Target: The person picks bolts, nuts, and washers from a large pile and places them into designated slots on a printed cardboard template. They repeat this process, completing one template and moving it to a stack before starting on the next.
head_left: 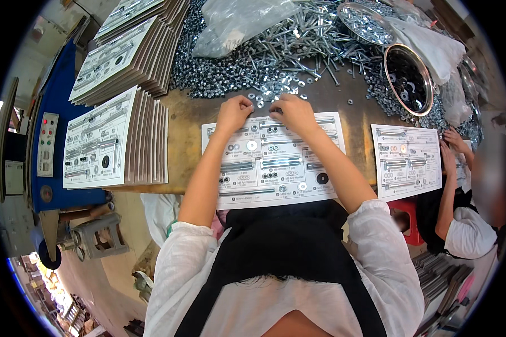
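Note:
A printed hardware card [246, 198] lies before me at the table's front edge, with bolts, washers and nuts laid over its printed boxes. My left hand [234, 114] is at the card's far edge, its fingers closed in a pinch beside loose washers [259, 98]. My right hand [296, 115] bends over the same edge, fingertips pressed together near a dark spot. What either pinch holds is too small or hidden to make out. A black washer [322, 178] rests at the card's right side, and a large silver washer [252, 145] lies left of its middle.
A heap of nuts [225, 73] and bolts [303, 33] covers the far table, partly under a plastic bag [236, 22]. Stacked cards [146, 140] stand left. Metal bowls hold silver washers [365, 25] and black washers [405, 78]. At right, a co-worker's hands [454, 143] are beside another card [407, 188].

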The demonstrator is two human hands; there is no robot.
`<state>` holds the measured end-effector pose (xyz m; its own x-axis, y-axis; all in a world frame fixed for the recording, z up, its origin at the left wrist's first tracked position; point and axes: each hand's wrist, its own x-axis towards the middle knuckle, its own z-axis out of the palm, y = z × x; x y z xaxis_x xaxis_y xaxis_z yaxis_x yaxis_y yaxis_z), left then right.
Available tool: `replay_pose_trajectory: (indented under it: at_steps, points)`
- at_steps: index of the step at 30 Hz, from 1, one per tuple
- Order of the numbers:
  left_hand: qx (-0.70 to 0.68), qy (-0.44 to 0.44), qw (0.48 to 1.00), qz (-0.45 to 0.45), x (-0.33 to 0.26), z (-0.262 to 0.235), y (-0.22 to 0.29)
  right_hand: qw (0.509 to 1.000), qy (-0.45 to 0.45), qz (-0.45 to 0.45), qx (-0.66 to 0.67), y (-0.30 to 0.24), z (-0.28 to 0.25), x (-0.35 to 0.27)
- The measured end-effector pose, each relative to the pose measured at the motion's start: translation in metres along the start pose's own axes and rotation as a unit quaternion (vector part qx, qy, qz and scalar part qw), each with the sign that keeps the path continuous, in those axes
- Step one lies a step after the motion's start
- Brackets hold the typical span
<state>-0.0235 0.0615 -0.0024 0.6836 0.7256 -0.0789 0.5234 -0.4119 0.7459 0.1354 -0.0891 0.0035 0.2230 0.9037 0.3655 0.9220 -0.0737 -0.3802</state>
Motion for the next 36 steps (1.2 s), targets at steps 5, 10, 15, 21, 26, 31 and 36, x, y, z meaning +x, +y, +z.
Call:
replay_pose_trajectory:
  at_steps: [5, 10, 15, 21, 26, 31, 36]
  points:
    - [0.089, 0.053, 0.992, 0.069, -0.003, 0.006, 0.0, 0.993, -0.015, 0.0, -0.115, 0.004, 0.016, 0.008]
    - [0.015, 0.121, 0.991, 0.053, -0.004, -0.005, -0.004, 0.985, -0.074, 0.098, 0.12, -0.028, 0.01, 0.035]
    - [0.007, 0.111, 0.992, 0.052, -0.015, -0.009, -0.005, 0.987, -0.035, 0.092, 0.125, -0.029, 0.032, 0.041]
    - [0.065, 0.054, 0.996, 0.033, -0.013, -0.007, 0.005, 0.976, -0.035, 0.146, 0.156, -0.023, 0.035, 0.036]
    - [0.11, 0.065, 0.992, 0.016, -0.015, -0.003, 0.005, 0.974, -0.031, 0.158, 0.161, -0.027, 0.04, 0.035]
    - [0.102, 0.072, 0.99, -0.071, -0.022, -0.008, 0.013, 0.971, -0.002, 0.159, 0.176, -0.026, 0.047, 0.032]
    - [0.165, 0.08, 0.98, -0.08, -0.022, -0.008, 0.018, 0.968, -0.032, 0.183, 0.17, -0.027, 0.042, 0.033]
